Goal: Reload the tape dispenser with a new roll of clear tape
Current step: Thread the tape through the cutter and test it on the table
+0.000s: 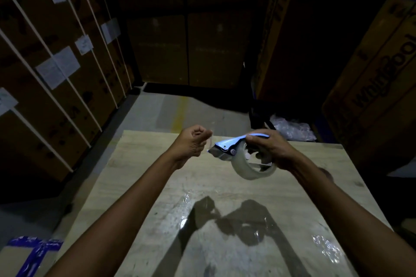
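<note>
My right hand (270,148) grips a blue hand-held tape dispenser (227,144) above the wooden table (139,186), its nose pointing left. A roll of clear tape (254,170) sits on the dispenser's hub, hanging below my fingers. My left hand (193,141) is closed just left of the dispenser's nose, pinching a thin strip of clear tape (209,140) that curves from the nose to my fingertips. Both hands are held in the air over the far part of the table.
Crumpled bits of clear tape (326,248) lie on the table at the near right, and a smaller bit (186,198) lies mid-table. Stacked cardboard boxes (56,69) stand left, behind and right (378,87). Crumpled plastic wrap (292,129) lies on the floor beyond the table.
</note>
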A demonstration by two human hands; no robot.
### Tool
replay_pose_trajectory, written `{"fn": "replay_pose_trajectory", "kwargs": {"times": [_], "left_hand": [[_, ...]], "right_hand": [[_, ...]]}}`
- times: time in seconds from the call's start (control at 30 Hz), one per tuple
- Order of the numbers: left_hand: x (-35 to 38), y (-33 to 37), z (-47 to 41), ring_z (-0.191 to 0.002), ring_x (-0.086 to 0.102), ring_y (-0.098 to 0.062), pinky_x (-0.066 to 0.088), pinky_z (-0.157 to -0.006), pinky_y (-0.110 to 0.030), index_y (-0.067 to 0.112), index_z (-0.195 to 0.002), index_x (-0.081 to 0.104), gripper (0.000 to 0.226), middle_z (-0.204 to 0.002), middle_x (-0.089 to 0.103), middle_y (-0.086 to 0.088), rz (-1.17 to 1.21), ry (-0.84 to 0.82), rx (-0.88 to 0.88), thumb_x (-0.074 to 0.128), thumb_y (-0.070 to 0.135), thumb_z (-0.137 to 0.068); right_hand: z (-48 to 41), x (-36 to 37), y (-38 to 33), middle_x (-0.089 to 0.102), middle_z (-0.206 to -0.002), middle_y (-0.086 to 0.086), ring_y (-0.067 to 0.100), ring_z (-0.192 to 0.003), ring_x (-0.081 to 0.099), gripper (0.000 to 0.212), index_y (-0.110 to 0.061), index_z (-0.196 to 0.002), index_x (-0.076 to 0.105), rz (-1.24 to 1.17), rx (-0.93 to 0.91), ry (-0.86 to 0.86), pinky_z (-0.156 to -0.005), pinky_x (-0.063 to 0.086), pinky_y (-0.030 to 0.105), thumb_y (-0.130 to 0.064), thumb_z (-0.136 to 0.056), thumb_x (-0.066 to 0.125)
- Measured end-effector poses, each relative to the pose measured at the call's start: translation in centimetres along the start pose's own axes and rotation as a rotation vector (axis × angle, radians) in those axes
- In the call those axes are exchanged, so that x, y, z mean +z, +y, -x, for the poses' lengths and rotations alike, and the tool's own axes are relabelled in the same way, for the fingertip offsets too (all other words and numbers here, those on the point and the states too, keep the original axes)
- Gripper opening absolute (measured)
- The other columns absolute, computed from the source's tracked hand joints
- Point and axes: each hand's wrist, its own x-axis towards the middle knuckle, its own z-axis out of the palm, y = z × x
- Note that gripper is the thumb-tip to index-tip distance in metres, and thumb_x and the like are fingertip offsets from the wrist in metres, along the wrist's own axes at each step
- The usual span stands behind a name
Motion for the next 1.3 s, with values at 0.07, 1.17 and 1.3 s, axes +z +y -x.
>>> {"fn": "replay_pose_trajectory", "kwargs": {"times": [0.07,1.17,1.3], "left_hand": [[-0.1,-1.5,0.3,-0.041,0.025,-0.006,0.018,-0.041,-0.018,0.017,-0.076,0.044,0.060,-0.058,0.034,0.000,0.121,-0.017,-0.053,0.080,0.062,-0.060],[-2.1,-20.9,1.8,-0.064,0.071,-0.038,0.063,-0.060,-0.037,-0.003,-0.092,0.062,0.019,-0.077,0.071,-0.032,-0.474,-0.011,-0.279,0.053,-0.017,-0.083],[-1.6,-22.6,2.0,-0.078,0.072,-0.037,0.060,-0.074,-0.039,-0.002,-0.080,0.068,0.017,-0.079,0.074,-0.022,-0.613,-0.024,-0.232,0.060,-0.016,-0.075]], "right_hand": [[0.2,-0.1,-0.1,0.074,-0.072,0.000,0.011,-0.062,0.065,0.012,-0.024,-0.086,0.080,0.088,-0.070,0.039,-0.049,0.042,0.020,-0.034,-0.080,0.077],[1.5,4.6,13.0,0.053,-0.123,0.007,0.025,-0.098,0.058,0.050,-0.028,-0.123,0.067,1.398,-0.122,-0.268,-0.072,0.036,0.024,-0.057,-0.082,0.069],[2.0,4.8,14.0,0.054,-0.122,0.012,0.028,-0.098,0.058,0.049,-0.026,-0.121,0.068,1.465,-0.103,-0.356,-0.072,0.037,0.024,-0.055,-0.082,0.068]]}}
